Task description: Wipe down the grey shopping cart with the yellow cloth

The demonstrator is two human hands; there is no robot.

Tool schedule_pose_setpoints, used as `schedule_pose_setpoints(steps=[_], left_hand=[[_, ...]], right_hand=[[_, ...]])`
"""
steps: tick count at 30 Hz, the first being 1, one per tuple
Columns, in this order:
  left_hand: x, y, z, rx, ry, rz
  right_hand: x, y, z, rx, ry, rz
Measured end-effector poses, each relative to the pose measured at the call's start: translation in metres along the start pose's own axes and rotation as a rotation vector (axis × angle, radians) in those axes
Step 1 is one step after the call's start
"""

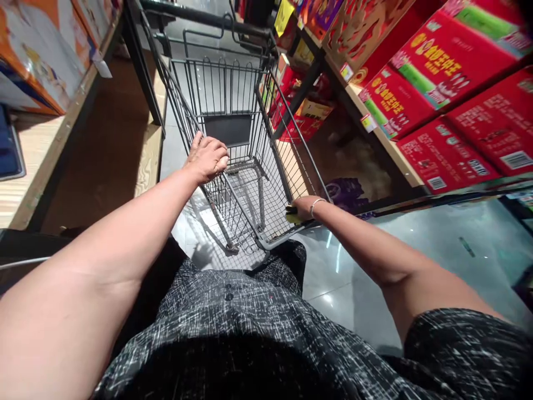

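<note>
A dark wire shopping cart (233,130) stands right in front of me, its handle bar (208,18) on the far side and one rounded end close to my legs. My left hand (207,157) is closed over the cart's left top rim, fingers curled to the inside. Low at the cart's near right corner is my right hand (303,205), with a bracelet at the wrist. Its fingers are closed on a small yellow-green and black item (293,215), mostly hidden by the hand, whose kind I cannot make out. The cart's wire mesh floor shows through.
Wooden shelving (66,133) with orange-and-white boxes (45,50) runs along the left. On the right, a shelf holds stacked red cartons (437,61), with a red box (302,119) and a purple package (345,191) lower down. Shiny grey floor (375,239) lies at right.
</note>
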State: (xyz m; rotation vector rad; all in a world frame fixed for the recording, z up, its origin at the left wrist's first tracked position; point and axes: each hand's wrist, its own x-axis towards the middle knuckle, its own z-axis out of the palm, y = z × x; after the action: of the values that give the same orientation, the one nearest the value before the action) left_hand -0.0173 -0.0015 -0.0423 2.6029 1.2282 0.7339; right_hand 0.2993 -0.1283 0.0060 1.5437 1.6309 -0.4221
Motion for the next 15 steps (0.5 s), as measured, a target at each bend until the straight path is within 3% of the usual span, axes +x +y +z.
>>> schedule_pose_setpoints(steps=[5,7,11,15], left_hand=[[-0.003,0.006,-0.004,0.063,-0.026,-0.008],[-0.004,0.009,-0.006,0.093,-0.038,-0.017],[-0.008,0.019,-0.008,0.127,-0.045,-0.050],[-0.014,0.029,-0.007,0.169,-0.033,-0.063]], right_hand=[[-0.028,-0.062,-0.007,0.442,0.022,-0.262],[-0.040,-0.077,-0.008,0.691,0.127,-0.292],[-0.063,-0.105,0.011,0.993,0.606,-0.222],[-0.074,-0.146,0.048,0.788,1.107,-0.265]])
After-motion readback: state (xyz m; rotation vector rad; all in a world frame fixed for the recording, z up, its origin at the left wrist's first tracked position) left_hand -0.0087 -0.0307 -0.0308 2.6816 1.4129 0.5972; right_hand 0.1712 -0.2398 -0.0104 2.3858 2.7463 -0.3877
